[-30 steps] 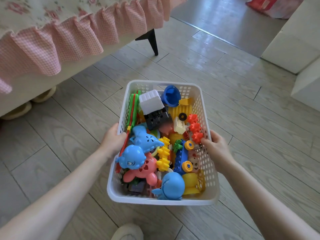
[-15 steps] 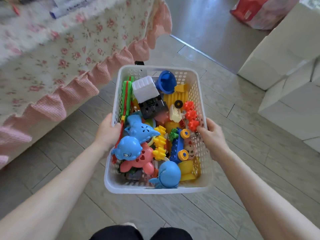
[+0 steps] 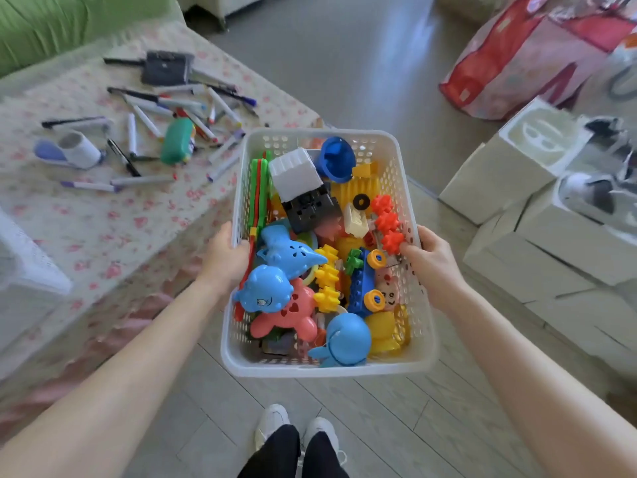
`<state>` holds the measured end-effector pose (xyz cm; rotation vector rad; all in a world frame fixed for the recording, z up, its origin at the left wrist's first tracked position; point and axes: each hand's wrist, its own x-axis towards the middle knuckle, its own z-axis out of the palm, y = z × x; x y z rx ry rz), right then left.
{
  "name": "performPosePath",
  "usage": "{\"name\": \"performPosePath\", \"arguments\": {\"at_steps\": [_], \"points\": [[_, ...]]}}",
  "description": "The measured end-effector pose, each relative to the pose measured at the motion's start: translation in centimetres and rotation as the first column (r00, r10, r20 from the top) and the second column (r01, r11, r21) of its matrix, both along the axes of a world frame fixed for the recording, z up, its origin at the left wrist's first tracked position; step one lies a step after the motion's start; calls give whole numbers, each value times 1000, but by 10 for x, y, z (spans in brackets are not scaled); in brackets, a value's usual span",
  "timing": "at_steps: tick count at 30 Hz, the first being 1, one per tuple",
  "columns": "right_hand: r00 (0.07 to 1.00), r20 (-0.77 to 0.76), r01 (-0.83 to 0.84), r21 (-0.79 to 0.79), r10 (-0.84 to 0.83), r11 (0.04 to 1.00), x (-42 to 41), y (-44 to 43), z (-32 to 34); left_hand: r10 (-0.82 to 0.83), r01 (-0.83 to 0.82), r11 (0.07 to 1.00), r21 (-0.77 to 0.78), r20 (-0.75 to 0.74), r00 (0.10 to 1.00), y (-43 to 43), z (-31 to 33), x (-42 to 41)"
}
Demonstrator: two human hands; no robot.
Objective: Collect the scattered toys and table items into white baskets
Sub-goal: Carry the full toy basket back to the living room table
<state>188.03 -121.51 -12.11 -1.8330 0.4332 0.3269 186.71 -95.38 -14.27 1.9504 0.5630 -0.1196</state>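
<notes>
Plainly, both hands carry the load. The left hand (image 3: pixel 225 262) grips the basket (image 3: pixel 327 370) at mid-length of its left wall. Its thumb (image 3: pixel 240 247) is hooked over the rim; the other fingers go down the outer side and cannot be seen. The right hand (image 3: pixel 433 265) grips the opposite wall at the same level. Its thumb (image 3: pixel 409 250) lies over the rim and touches the nearest of the red gears (image 3: pixel 387 220); the remaining fingers are likewise hidden behind the wall. Judgement: the matched, mid-wall hold balances a full basket and holds it level, so nothing tips out.

Between the two thumbs the basket is heaped with toys (image 3: pixel 325 267). Toward the wrists lie a blue whale (image 3: pixel 344 336) and a pink figure (image 3: pixel 293 313). Beyond the fingertips, at the far end, are a white block (image 3: pixel 294 172) and a blue cup (image 3: pixel 336 159). The basket hangs in the air above the floor, with the person's shoes (image 3: pixel 272 422) below it.

Outward from the left hand stands a table (image 3: pixel 103 219) under a flowered cloth, just beside the basket's far-left corner. On it, uncollected, lie scattered pens (image 3: pixel 148 123), a green case (image 3: pixel 177 139), a black pouch (image 3: pixel 163 67) and a white roll (image 3: pixel 80 147). Outward from the right hand are white boxes (image 3: pixel 510 174) and a red bag (image 3: pixel 517 53).

Judgement: toy collection appears done, and the table items are not yet gathered. The basket is probably held beside the table so it can be set down there or nearby.
</notes>
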Motion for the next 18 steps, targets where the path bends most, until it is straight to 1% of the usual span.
{"name": "performPosePath", "arguments": {"at_steps": [4,8,12,15,18], "points": [[1000,14,-23,-3,23,1000,-3,8,84,26,-26,1000,-7,18,1000,8,83,-3],[999,31,-35,-4,35,999,-8,15,153,37,-37,999,-8,63,997,18,152,-11],[996,60,-70,-8,70,998,-12,20,210,69,-70,998,1,94,993,24,206,-26],[986,95,-136,-20,138,990,-18,22,251,115,-111,993,-36,126,985,26,243,-47],[973,122,-192,-57,198,980,-22,27,284,155,-154,988,-16,146,977,29,275,-65]]}}
